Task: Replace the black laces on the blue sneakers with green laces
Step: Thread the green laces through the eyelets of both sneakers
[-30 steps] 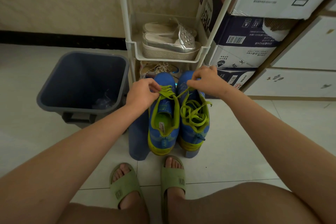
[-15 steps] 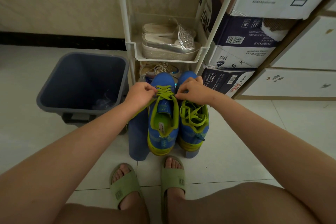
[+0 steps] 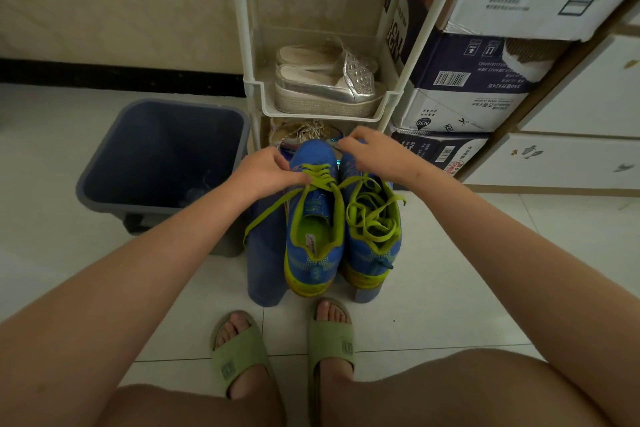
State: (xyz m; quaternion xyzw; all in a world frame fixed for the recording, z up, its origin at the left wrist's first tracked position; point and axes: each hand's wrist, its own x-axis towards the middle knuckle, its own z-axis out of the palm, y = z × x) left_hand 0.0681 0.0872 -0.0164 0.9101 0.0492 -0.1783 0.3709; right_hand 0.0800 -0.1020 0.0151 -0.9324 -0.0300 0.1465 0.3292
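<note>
Left hand: fingers pinch the green lace at the upper eyelets of the left blue sneaker, right at the fingertips. One lace end trails down-left below this hand.

Right hand: fingers curled over the toe of the right blue sneaker. A strand runs under the palm; grip hidden, cannot tell.

Both sneakers sit on a blue stool.

Bare arms and legs; green slide sandals with embossed straps.
</note>
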